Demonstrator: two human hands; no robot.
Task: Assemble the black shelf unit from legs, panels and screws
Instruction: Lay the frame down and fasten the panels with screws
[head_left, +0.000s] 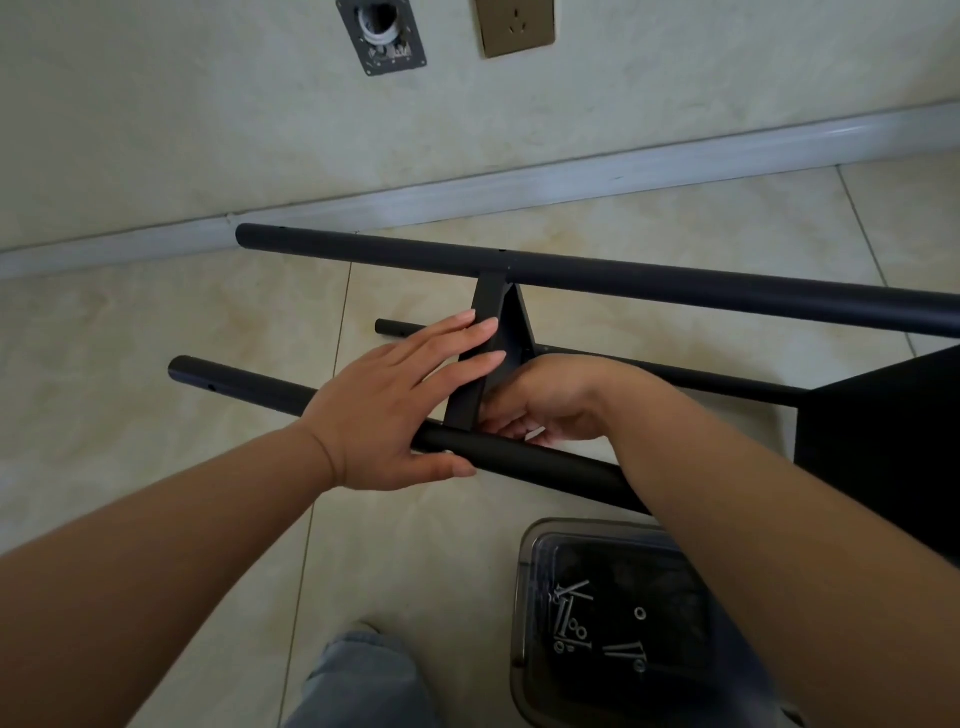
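Right, the half-built shelf (519, 322) lies on its side on the floor tiles (156, 322), rigid metal, awkward rather than heavy. Left hand (384, 410) lies flat, fingers straight, steadying the panel (480, 332) and near leg (524, 460); best held there. Right hand (545, 405) curls under the joint, contents hidden. Screw tub (524, 587) waits nearby.

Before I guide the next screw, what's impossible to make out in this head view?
- Right hand fingertips and any screw: curled under, hidden by the panel and near leg.
- Legs' right ends: cut by the frame edge.
- Screw tray: partly behind the right forearm.
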